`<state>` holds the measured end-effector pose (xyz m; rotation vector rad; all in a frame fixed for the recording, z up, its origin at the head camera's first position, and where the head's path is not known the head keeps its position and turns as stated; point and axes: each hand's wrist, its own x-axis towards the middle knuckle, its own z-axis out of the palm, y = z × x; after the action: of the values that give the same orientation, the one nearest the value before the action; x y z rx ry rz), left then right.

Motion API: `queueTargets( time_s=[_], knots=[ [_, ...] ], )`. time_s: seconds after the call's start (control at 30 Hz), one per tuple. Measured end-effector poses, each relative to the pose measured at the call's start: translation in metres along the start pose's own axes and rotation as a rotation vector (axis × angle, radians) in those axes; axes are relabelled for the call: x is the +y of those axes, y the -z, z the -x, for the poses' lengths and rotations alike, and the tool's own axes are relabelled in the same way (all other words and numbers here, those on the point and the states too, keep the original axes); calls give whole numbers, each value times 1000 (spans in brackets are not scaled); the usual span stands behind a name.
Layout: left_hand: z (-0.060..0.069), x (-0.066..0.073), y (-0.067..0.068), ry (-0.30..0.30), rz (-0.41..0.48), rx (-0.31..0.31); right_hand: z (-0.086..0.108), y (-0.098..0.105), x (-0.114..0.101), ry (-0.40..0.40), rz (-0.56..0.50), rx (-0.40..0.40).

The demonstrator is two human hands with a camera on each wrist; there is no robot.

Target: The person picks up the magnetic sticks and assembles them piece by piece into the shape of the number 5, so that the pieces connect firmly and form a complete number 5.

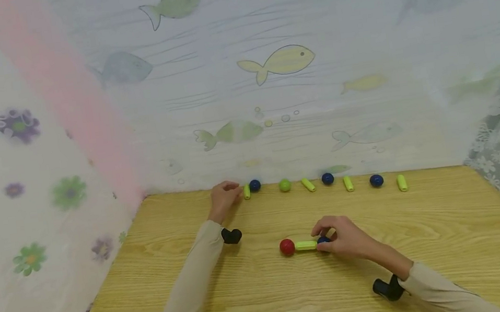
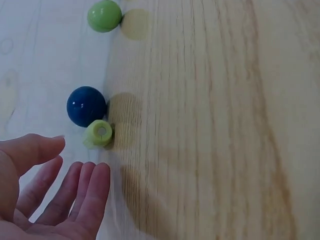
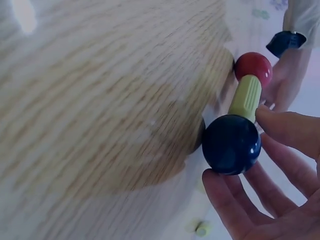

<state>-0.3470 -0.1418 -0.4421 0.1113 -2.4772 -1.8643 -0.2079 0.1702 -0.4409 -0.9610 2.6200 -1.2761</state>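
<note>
In the head view my right hand (image 1: 347, 238) pinches a dark blue ball (image 3: 231, 144) between thumb and fingertips. That ball sits at one end of a ribbed yellow-green rod (image 1: 306, 245), and a red ball (image 1: 287, 247) is at the rod's other end; the three lie in line at the table's middle. My left hand (image 1: 224, 200) is at the back left, fingers slightly bent and holding nothing. Just beyond its fingertips stands a short yellow-green rod (image 2: 100, 132) with a magnet-like round end, beside another blue ball (image 2: 86, 106). A small gap separates hand and rod.
Along the table's back edge, to the right, are a green ball (image 1: 284, 185), more yellow-green rods (image 1: 348, 183) and blue balls (image 1: 376, 180). Behind them hangs a fish-patterned sheet (image 1: 223, 96). Black wrist devices (image 1: 388, 289) are on both arms. The wooden table (image 1: 260, 302) spreads in front.
</note>
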Motion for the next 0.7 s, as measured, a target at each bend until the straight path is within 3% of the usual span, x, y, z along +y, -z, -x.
queueTargets(
  time_s=[0.43,0.7],
  knots=[
    [-6,0,-17,-83,-135,-6,-4,-3,3,25,60,2],
    [-1,3,-14,-126,-255,-44,-8,-5,2,41,146,2]
  ],
)
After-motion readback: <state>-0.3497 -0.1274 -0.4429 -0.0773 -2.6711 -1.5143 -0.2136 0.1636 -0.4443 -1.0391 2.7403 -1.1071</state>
